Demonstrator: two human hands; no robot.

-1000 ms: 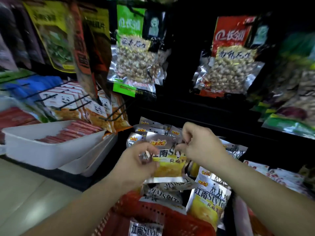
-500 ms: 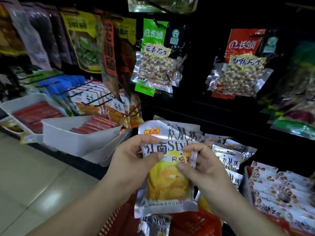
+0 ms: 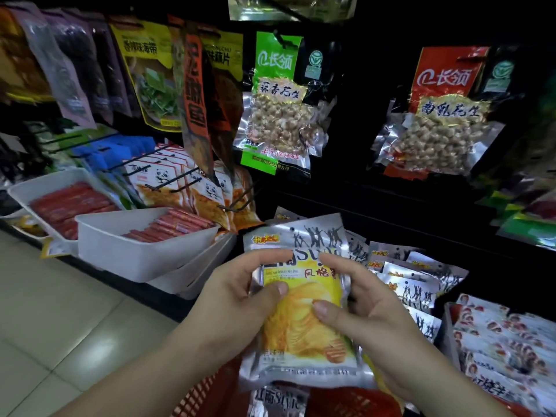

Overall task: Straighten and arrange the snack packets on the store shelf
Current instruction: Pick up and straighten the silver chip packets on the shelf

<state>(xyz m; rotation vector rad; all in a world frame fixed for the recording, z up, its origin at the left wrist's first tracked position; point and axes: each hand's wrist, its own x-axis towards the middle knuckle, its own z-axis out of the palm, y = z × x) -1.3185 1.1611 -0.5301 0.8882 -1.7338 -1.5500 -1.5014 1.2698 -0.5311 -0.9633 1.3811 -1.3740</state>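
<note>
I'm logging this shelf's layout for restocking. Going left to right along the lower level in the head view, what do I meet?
Far white tray of red sausage sticks → nearer white tray → left hand → yellow snack packet held in both hands → right hand → silver packets → red-and-white packets.

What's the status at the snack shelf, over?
Left hand and right hand both grip the silver-yellow packet, upright. Matching packets lie just behind it. Red basket below. Nothing seen in the way.
</note>
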